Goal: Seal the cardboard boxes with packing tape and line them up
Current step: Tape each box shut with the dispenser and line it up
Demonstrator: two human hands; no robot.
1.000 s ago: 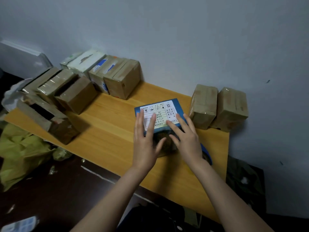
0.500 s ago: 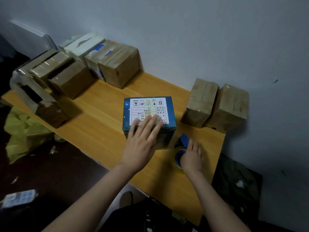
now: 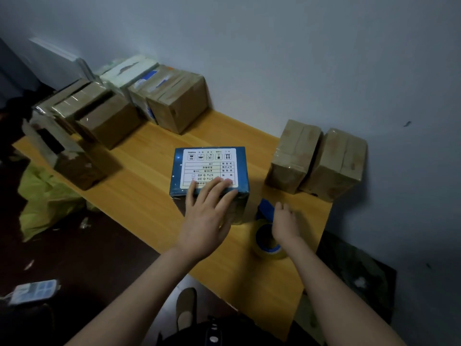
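Since a second ago my right grip (image 3: 284, 222) has left the top of the blue box (image 3: 212, 168) and dropped onto the tape (image 3: 268, 242) beside it. The left grip (image 3: 208, 216) has stayed on the box, which has turned a little under it.

Head view: the box stands mid-table (image 3: 139, 186), label up. My left grip lies flat on its near top edge with fingers straight, pressing and holding nothing. The right grip rests on the roll, fingers reaching toward its blue holder. It is blurred, so I cannot tell whether it has closed round anything. The tape lies just right of the box, near the table's front edge. Behind it two sealed boxes (image 3: 316, 158) stand touching, side by side against the wall (image 3: 274, 58). A pile (image 3: 174, 106) of more boxes crowds the far left end.

As I judge it, the risks are these. A fumbled pick could nudge the roll off the front edge, since it sits so close. With only a flat palm on it, the box may skid or twist when tape is pulled across, leaving a crooked strip. I also cannot see the flaps, so they may not be fully shut.
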